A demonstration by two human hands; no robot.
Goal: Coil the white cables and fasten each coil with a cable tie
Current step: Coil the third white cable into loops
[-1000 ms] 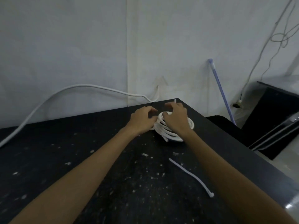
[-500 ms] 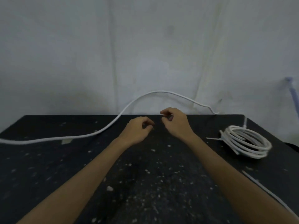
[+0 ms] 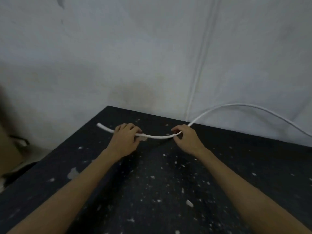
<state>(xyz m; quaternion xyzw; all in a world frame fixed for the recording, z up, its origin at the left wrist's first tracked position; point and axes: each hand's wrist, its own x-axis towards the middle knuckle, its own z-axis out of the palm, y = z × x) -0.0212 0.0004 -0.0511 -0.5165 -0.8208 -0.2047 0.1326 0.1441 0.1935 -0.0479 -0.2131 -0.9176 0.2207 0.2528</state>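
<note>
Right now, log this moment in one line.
left hand grips white cable near end | right hand grips it | not yet coiled

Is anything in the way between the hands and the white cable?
No, nothing visible is in the way. The left hand and the right hand both hold the white cable, with a short stretch running between them over the black table. Only small white flecks dot the table.

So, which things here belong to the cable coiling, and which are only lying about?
Job: white cable, gripped by the left hand and the right hand.
Lying about: white chips scattered on the black table.
</note>
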